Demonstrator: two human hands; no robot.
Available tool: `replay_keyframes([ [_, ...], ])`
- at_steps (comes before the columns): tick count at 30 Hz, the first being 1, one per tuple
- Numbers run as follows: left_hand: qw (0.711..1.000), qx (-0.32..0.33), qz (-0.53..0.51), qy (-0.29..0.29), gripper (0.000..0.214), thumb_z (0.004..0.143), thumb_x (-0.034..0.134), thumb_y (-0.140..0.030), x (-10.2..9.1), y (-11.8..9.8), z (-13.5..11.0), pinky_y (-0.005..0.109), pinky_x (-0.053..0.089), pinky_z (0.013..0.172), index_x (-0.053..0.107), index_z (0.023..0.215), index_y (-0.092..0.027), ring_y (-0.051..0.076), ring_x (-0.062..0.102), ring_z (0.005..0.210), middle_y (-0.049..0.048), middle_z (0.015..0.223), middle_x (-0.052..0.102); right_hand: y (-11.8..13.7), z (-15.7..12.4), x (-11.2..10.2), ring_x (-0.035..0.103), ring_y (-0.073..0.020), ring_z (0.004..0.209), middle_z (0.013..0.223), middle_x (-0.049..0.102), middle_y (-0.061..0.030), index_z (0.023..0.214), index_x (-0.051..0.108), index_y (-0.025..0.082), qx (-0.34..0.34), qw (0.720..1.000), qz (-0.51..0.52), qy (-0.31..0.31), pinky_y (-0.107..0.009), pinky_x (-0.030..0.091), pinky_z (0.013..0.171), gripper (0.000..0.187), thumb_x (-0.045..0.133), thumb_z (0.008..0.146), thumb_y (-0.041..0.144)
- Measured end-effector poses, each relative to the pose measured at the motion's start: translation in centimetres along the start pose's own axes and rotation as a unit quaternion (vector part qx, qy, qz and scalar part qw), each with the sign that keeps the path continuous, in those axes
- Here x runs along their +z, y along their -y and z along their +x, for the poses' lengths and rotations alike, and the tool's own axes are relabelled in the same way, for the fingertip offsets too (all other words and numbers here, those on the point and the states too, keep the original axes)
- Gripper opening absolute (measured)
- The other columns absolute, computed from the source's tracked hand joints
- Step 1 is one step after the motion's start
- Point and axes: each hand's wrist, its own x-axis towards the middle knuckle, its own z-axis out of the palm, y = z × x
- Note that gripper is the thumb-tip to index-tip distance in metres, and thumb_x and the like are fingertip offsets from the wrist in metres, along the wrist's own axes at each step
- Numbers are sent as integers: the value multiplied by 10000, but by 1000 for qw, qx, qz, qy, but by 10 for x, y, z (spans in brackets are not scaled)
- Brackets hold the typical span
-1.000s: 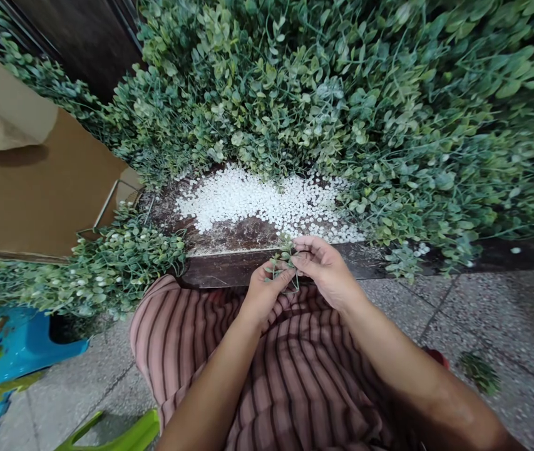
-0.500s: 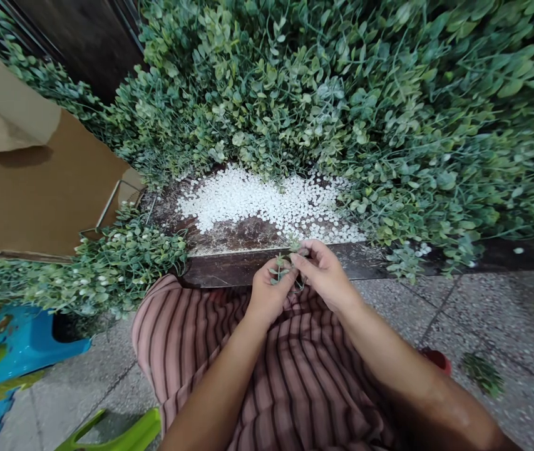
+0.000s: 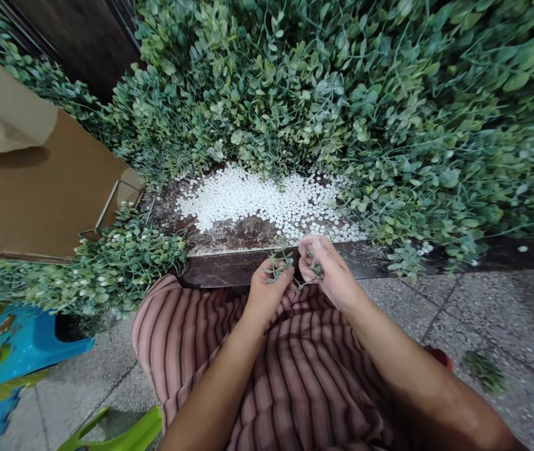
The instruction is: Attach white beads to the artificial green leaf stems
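My left hand point(image 3: 265, 293) pinches a thin leafy sprig point(image 3: 278, 264) of artificial-looking greenery between thumb and fingers, just over the dark wooden board's front edge. My right hand point(image 3: 335, 275) is beside it, fingers curled around another leafy part of the same spray; its fingertips are close to the white beads. A strand hangs between the two hands over my lap. Small white beads point(image 3: 252, 197) lie spread over the dark wooden surface point(image 3: 243, 230) beyond my hands. Whether a bead is in my right fingers cannot be made out.
A large heap of green sprigs point(image 3: 304, 106) covers the back and right. At left, sprigs tipped with white beads point(image 3: 130, 250) lie beside a cardboard box point(image 3: 51, 194). On the floor are a blue stool point(image 3: 27, 338), a green plastic piece point(image 3: 126, 432) and a loose leafy bunch point(image 3: 485, 371).
My right hand has drawn slightly right, away from the left, and turned so its palm side shows more. The left hand keeps its pinch on the sprig.
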Motion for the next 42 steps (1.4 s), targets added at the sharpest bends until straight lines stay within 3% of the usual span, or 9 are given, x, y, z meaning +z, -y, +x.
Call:
replay_keyframes([
  [7, 999, -5, -27, -21, 370, 568, 713, -416, 5, 14, -2, 191, 438, 462, 493, 738, -172, 77, 527, 456, -59, 509, 548, 2, -2, 1, 517, -108, 630, 744, 507, 7, 780, 519, 200, -34, 997, 56, -30, -253, 424, 559, 286, 600, 734, 470],
  [10, 1000, -9, -23, 8, 375, 597, 695, -448, 5, 20, -3, 215, 461, 502, 486, 750, -176, 84, 534, 490, -50, 542, 546, 2, -2, 0, 467, -95, 528, 648, 464, 26, 822, 533, 195, -23, 996, 64, -57, -233, 379, 465, 329, 562, 757, 517],
  [13, 994, 60, 56, 74, 324, 593, 724, -385, -7, 18, -2, 227, 474, 599, 538, 743, -165, 87, 545, 594, -28, 646, 554, 5, -2, -2, 325, -60, 435, 570, 357, 55, 816, 553, 183, -1, 996, 71, -49, -200, 252, 391, 368, 544, 764, 548],
  [16, 964, 141, 182, 134, 282, 574, 756, -263, -27, 12, 2, 232, 471, 673, 606, 789, -160, 108, 552, 709, 8, 777, 569, 12, -3, -6, 281, -58, 444, 607, 353, 38, 807, 581, 176, 18, 998, 66, -16, -205, 185, 386, 399, 530, 758, 569],
  [20, 916, 233, 302, 128, 202, 669, 665, -146, -42, 12, 8, 262, 480, 727, 631, 866, -179, 136, 567, 798, 42, 882, 586, 20, -8, -17, 315, -80, 494, 676, 389, -1, 755, 618, 163, 44, 998, 28, 37, -239, 222, 412, 343, 529, 758, 495],
  [27, 807, 351, 473, 38, 186, 765, 559, -131, -28, 12, 17, 295, 479, 771, 651, 915, -191, 158, 579, 825, 50, 871, 616, 20, -16, -37, 339, -92, 523, 573, 389, 15, 778, 650, 152, 65, 997, 0, 33, -237, 236, 450, 199, 637, 698, 334],
  [31, 778, 370, 508, 25, 130, 782, 545, -160, -21, 15, 21, 291, 476, 716, 661, 830, -192, 159, 577, 760, 44, 805, 621, 20, -17, -37, 350, -85, 515, 604, 430, 9, 792, 637, 142, 70, 996, -37, 33, -236, 237, 449, 241, 638, 696, 363],
  [35, 804, 352, 479, 13, 142, 793, 515, -173, -21, 15, 23, 290, 462, 722, 655, 792, -197, 163, 582, 763, 49, 795, 627, 15, -17, -35, 310, -74, 470, 555, 385, 44, 785, 603, 160, 62, 992, -98, 46, -226, 226, 432, 255, 598, 718, 405],
  [42, 969, 174, 173, -9, 45, 687, 612, -198, -19, 3, 18, 241, 451, 639, 634, 712, -168, 114, 567, 645, 18, 720, 645, 2, -17, -26, 388, -106, 520, 579, 446, 35, 744, 541, 193, -23, 959, -281, 19, -235, 322, 491, 144, 526, 773, 333],
])
